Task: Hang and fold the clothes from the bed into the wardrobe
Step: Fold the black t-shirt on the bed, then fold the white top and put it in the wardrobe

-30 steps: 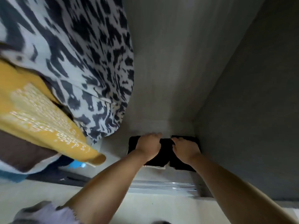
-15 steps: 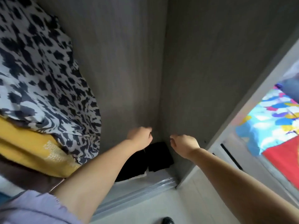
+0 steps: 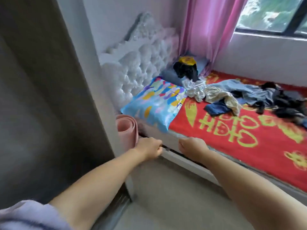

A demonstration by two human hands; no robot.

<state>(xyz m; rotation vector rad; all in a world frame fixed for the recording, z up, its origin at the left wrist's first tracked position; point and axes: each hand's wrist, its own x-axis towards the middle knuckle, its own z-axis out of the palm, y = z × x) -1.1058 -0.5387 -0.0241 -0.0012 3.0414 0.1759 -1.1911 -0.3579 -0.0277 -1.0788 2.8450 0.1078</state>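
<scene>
Reaching toward the bed [image 3: 232, 130], left hand [image 3: 148, 149] and right hand [image 3: 192, 146] hold nothing, fingers loosely curled; clothes [image 3: 249, 95] heaped beyond

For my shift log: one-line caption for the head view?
Both hands, left and right, empty, face the bed strewn with clothes.

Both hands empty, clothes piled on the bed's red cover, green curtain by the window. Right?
One thing is off: the curtain is pink, not green, as the head view shows. The left hand and right hand hold nothing, and the clothes lie on the red cover.
</scene>
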